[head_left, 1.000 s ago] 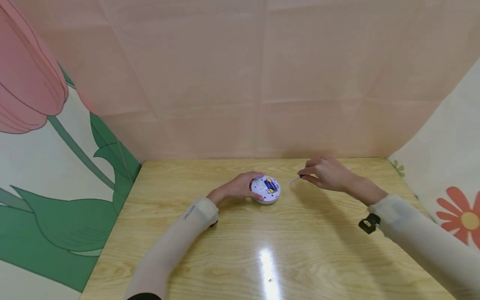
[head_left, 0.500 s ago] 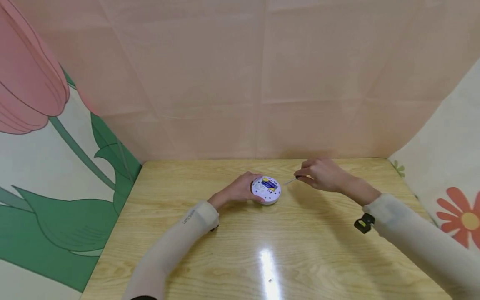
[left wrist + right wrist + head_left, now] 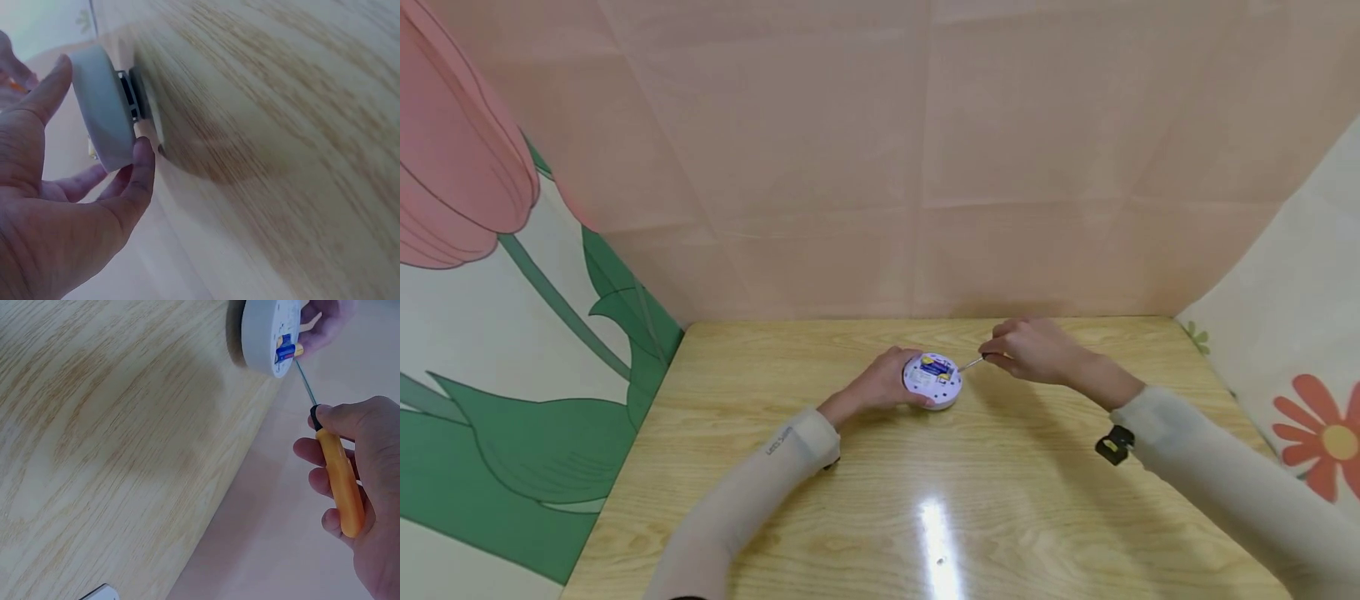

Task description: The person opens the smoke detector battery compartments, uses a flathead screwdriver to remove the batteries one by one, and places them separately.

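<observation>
My left hand (image 3: 880, 382) holds a round white battery-powered device (image 3: 922, 385) by its side, thumb and fingers around the rim. Its back faces up in the head view, with dark holes and blue-and-yellow batteries (image 3: 286, 351) in a recess. In the left wrist view, the pale casing (image 3: 100, 103) sits between thumb and fingers, just above the table. My right hand (image 3: 1033, 350) grips a screwdriver (image 3: 340, 478) with an orange handle and black collar. Its thin metal shaft (image 3: 305, 382) points at the device's edge by the batteries; whether the tip touches is unclear.
The wood-grain table (image 3: 850, 517) bears a bright light reflection near its front. A pinkish backdrop (image 3: 917, 167) rises at the table's far edge, with flower-printed panels on both sides. A white dark-edged piece (image 3: 102, 592) shows partly at the bottom of the right wrist view.
My right hand has moved left, bringing the screwdriver's tip from a gap away up to the device's right edge. The device has turned slightly in my left hand.
</observation>
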The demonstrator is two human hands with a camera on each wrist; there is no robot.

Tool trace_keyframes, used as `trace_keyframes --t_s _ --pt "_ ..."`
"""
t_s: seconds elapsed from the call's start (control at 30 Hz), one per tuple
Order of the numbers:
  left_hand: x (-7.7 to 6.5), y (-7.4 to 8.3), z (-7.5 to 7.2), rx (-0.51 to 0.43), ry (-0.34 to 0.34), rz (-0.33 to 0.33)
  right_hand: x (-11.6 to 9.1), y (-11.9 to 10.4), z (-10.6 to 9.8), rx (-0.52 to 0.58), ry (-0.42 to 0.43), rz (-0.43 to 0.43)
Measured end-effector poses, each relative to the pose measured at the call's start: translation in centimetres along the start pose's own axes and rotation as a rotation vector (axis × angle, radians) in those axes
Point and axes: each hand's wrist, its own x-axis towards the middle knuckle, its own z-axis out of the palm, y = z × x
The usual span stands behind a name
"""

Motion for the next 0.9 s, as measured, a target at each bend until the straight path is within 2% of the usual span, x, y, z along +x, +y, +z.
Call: trace_keyframes --t_s 0.23,0.5,0.7,0.9 --pt "-0.3 0.2 0.1 -0.053 0.007 -0.023 0.6 -0.2 -0.1 -0.001 -0.031 0.025" --pt "-0.4 0.2 0.3 -0.05 0.021 -0.042 1.2 -0.6 -0.2 -0.02 -0.032 0.02" --pt "-0.4 0.2 0.5 -0.033 0.032 -0.063 1.7 -0.7 -0.3 -0.025 -0.076 0.051" --pt "-0.4 0.4 0.6 -0.055 0.055 -0.055 2.2 -0.6 0.0 -0.043 -0.13 0.071"
